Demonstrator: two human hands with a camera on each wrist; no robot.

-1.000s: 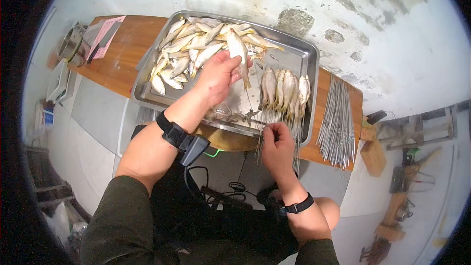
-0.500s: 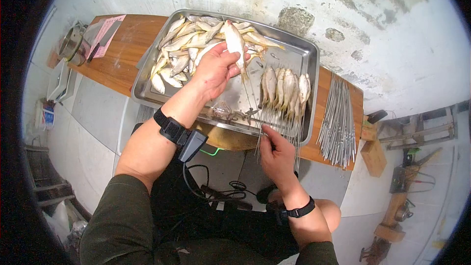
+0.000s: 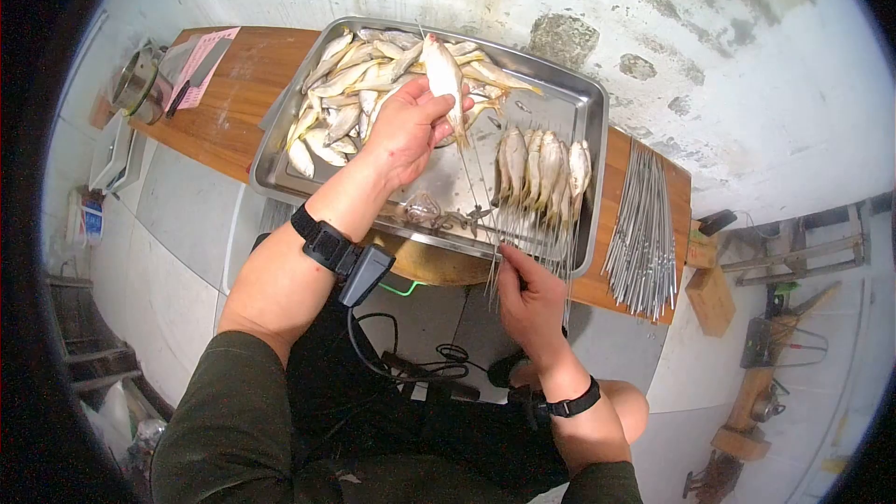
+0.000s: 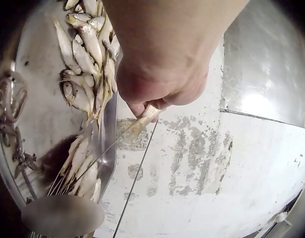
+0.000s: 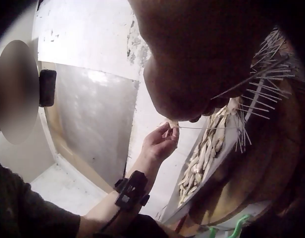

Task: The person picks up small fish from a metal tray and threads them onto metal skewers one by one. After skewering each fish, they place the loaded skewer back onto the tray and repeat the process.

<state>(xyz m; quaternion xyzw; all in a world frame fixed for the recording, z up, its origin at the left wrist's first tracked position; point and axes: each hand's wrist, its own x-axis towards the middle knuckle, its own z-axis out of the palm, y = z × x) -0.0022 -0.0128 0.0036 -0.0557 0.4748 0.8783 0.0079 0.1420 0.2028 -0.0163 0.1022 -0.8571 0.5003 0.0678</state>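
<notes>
In the head view, a pale, yellow-tinged fish (image 3: 442, 65) is held by my left hand (image 3: 406, 135), thumb across its side, above a metal tray. A thin tip shows beyond the fish's head. Its tail (image 4: 148, 115) sticks out below the fingers in the left wrist view, with two thin metal skewers (image 4: 136, 176) running from there. My right hand (image 3: 532, 294) pinches the skewers' lower ends over the tray's near edge. Beside it lies a row of skewered fish (image 3: 537, 168), their skewers pointing toward me. Loose fish (image 3: 359, 84) are piled on the tray's left.
The tray (image 3: 595, 117) sits on a wooden table (image 3: 252, 84) against a stained wall. A bundle of metal skewers (image 3: 644, 233) lies to the right. At the left are a knife (image 3: 194, 86) and a metal pot (image 3: 140, 89). Small dark scraps (image 3: 457, 221) lie near the tray's front.
The fish and left hand have shifted slightly up and left, and the fish has turned to show more of its pale side. A thin tip now shows past its head. The right hand's fingers have straightened somewhat.
</notes>
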